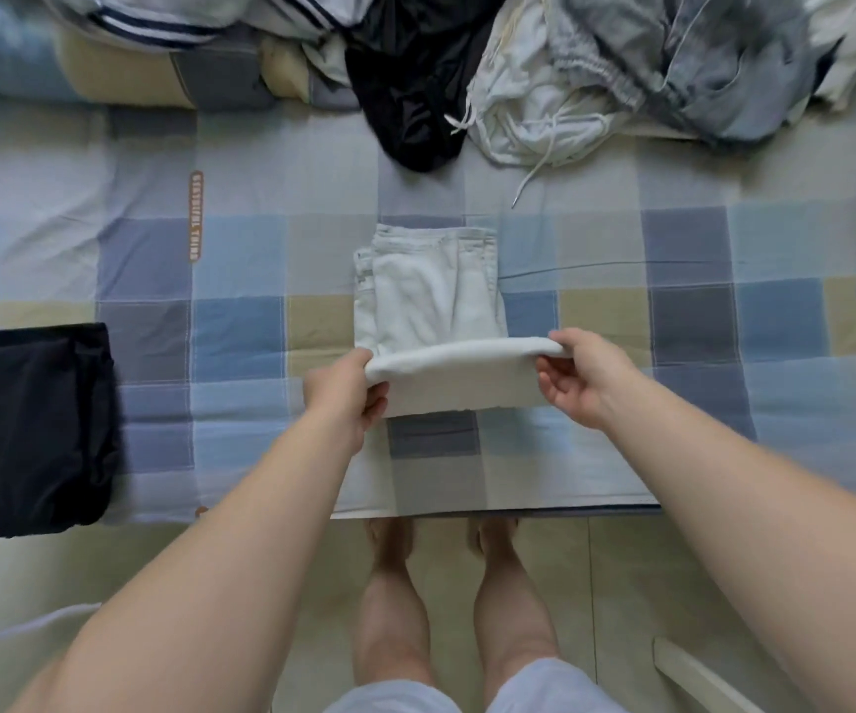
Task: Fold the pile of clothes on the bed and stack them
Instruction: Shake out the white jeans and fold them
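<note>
Folding white trousers (431, 290) at the near middle of the bed (698, 239), pinching the raised fold with left hand (346, 398) and right hand (582, 375) at either end; next, probably laying it forward, edges squared, then stacking on the folded black garment (29, 429).

The bed's sheet (240, 342) is checked in pale blue, grey and beige squares. The half-folded garment (431, 295) is white, the folded piece (29, 429) black. The pile (528, 105) mixes black, white, grey and navy-striped white.

folded trousers (431, 295) mid-bed (621, 419); unfolded pile (569, 69) behind; folded garment (29, 429) left
</note>
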{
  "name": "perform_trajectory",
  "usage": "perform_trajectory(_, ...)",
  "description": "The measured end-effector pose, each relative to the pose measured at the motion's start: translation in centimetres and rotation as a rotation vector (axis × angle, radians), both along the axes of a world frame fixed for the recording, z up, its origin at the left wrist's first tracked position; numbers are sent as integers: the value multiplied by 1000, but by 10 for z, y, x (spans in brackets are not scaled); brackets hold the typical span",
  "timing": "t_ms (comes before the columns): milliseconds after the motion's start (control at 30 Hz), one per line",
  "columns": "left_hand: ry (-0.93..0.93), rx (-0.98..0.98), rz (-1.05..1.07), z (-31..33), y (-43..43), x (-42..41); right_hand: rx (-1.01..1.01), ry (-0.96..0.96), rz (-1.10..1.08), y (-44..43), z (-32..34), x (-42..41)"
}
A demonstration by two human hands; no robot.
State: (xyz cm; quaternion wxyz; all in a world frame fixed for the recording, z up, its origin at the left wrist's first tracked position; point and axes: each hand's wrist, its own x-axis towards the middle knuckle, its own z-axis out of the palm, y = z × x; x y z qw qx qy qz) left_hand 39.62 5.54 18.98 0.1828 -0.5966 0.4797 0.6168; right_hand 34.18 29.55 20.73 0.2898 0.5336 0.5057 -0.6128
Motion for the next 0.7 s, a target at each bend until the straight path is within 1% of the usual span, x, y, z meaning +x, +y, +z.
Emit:
perform_trajectory(100,63,28,22,-8,-8,-61,7,39,2,-17,-14,-59)
perform_trajectory(233,168,11,43,-40,-15,-133,33,96,-22,-37,-47,-128)
perform_trajectory(300,237,-53,-1,-63,-13,-161,31,138,-27,-47,-66,-156)
perform_trajectory(367,329,-173,-141,-95,-7,-176,40,177,70,-55,-96,-176)
perform_trajectory(400,374,-248,-275,-112,-4,-175,76,220,185,-58,-115,-179)
perform_trajectory(433,398,-324,-473,-131,-1,-167,162,282,372,-60,-136,-176)
perform_trajectory(467,385,-425,-740,-151,1,-156,274,359,625,-60,-160,-169)
perform_trajectory(500,334,-543,-1021,-174,2,-144,367,420,924,-58,-186,-158)
perform_trajectory(533,263,-668,-1248,-196,2,-131,468,447,1200,-56,-210,-144)
perform_trajectory(567,228,-771,-1362,-217,2,-120,568,457,1373,-55,-230,-131)
perform_trajectory(600,241,-860,-1397,-236,1,-112,665,496,1446,-53,-247,-119)
perform_trajectory(633,282,-936,-1385,-249,1,-106,764,565,1459,-53,-263,-111)
perform_trajectory(700,374,-1083,-1314,-278,1,-101,949,727,1399,-54,-288,-100)
